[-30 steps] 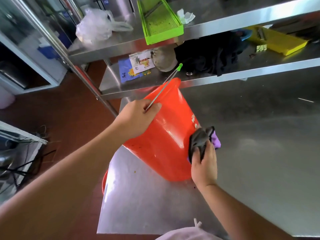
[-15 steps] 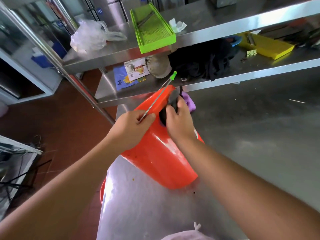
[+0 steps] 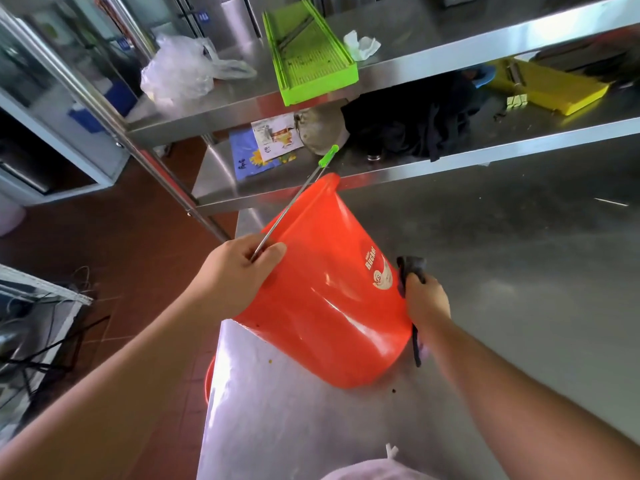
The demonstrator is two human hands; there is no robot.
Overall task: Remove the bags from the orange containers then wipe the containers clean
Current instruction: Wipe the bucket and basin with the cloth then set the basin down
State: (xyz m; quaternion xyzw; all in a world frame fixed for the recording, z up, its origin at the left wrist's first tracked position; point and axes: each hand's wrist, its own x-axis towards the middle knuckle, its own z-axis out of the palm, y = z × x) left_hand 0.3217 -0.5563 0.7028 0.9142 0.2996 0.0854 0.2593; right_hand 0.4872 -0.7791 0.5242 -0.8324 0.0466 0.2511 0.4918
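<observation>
At the near left corner of the steel table [image 3: 519, 271] the orange bucket [image 3: 329, 306] stands tilted, its mouth turned toward the far side and only one low edge of its bottom touching the table. I think this is the main risk: the bucket sits just beside the table's left edge, so a strong push from the right could slide it off toward the red floor. The wet, shiny plastic may also slip. The thin metal handle [image 3: 294, 202] with its green grip rises far and right, toward the low shelf [image 3: 450, 168], and it might knock something there if the bucket swings.

The left hand [image 3: 239, 271] reaches in from the near left and its fingers are curled around the handle and the bucket's upper side, holding the tilt. On the right side, the right hand [image 3: 424, 299] grips a dark cloth [image 3: 410, 268] and presses it against the bucket's right wall, near the printed label. A loose end of the cloth hangs down under the wrist and could drag on the table.
</observation>
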